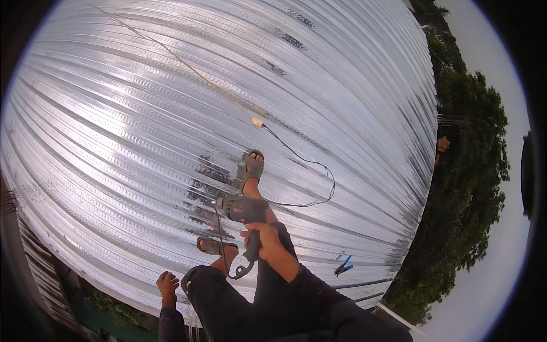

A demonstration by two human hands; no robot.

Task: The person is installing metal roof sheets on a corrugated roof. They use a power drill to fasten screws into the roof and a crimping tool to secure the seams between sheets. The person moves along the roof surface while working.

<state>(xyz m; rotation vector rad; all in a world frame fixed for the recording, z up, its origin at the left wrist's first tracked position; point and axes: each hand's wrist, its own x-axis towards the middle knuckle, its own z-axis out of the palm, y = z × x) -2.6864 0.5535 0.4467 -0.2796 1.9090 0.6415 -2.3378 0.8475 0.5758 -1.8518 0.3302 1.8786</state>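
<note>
My right hand (265,242) is wrapped round the grip of a dark corded power drill (244,210), held in front of my knees with its chuck to the left. A black cord (327,166) runs from it, loops out to the right and reaches a cream-coloured socket (257,122) farther off. Low at the left, beside my knee, my left hand (167,285) hangs with loosely bent fingers and holds nothing. Under me lies a ribbed silvery metal roof (137,148), where my sandalled feet stand apart.
A hand tool with blue handles (343,266) lies on the roof to the right. From the socket a pale extension cord (188,65) stretches to the far left. Trees (470,142) rise past the right roof edge; greenery and lower structures show below the left edge.
</note>
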